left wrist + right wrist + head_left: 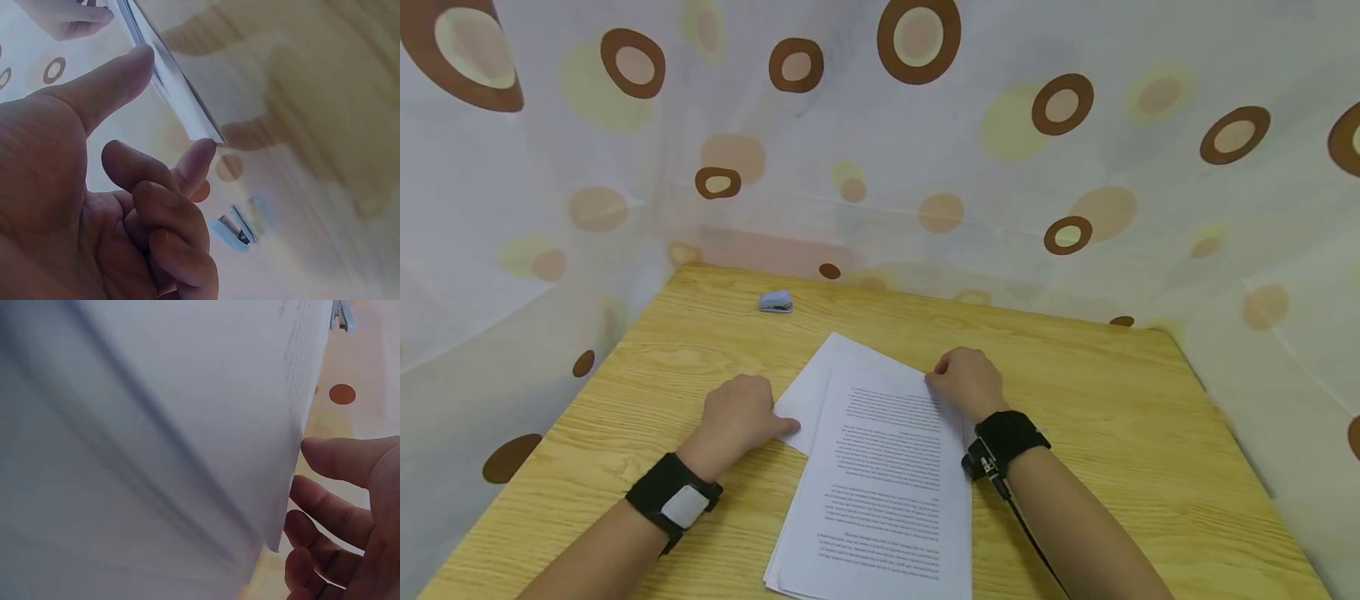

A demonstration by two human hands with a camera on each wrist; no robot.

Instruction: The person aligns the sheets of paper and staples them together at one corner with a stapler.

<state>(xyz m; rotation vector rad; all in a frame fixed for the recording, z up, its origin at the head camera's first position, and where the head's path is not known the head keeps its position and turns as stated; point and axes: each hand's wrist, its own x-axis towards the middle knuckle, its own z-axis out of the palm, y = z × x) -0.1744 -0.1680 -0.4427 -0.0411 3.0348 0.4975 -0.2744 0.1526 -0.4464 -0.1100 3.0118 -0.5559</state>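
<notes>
Left hand (739,417): thumb stretched out and laid on the edge of a blank-looking white paper sheet (811,396); forefinger tip at that paper's corner, with a gap between it and the thumb; the other fingers are curled in. Whether the two digits pinch the paper, I cannot tell.
Right hand (968,385): thumb and fingers bent, slightly parted, their tips against the far edge of a stack of white printed paper pages (880,500); I cannot tell whether they pinch it.
Angled sheet: directly under the left thumb, turned askew, running beneath the printed pages towards the right fingertips.
Printed pages: between the two sets of fingers and reaching back from them towards the person, black lines of text upside down to the wearer, lower layers peeping out at the near left corner.
Wristbands: behind the left fingers, a black strap with a pale patch (673,500); behind the right fingers, a black strap with a small camera and cable (1013,435).
Stapler: a small pale-blue stapler (776,302), beyond the left fingertips, well apart from them.
Tabletop: a yellowish wood-grain table (1112,400) under and around both hands.
Backdrop: white sheeting with brown, tan and yellow ovals (880,150), farthest from the fingers.
</notes>
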